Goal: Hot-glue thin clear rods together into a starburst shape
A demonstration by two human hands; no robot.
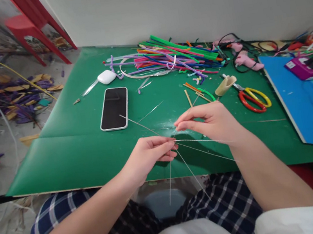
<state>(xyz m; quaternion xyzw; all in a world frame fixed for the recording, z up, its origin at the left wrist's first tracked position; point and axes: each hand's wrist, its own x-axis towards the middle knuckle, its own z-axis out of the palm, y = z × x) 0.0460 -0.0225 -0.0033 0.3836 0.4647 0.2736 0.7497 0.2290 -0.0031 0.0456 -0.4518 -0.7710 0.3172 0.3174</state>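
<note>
Several thin, pale wires (188, 168) fan out from the fingertips of my left hand (151, 151), which pinches them where they cross. Some point down toward my lap, others run right under my right forearm, and one reaches up-left over the phone. Just above that crossing, my right hand (212, 120) is closed, thumb and index finger pressed together. Whatever lies in that pinch is too fine to make out. Both hands are above the front part of the green tabletop (71, 162).
A phone (114, 108), a white case (106, 77) and a heap of coloured pipe cleaners (165, 58) lie behind my hands. To the right are scissors (253, 97), a beige tube (225, 85), a blue board (302, 98) and pink glue guns (247, 61).
</note>
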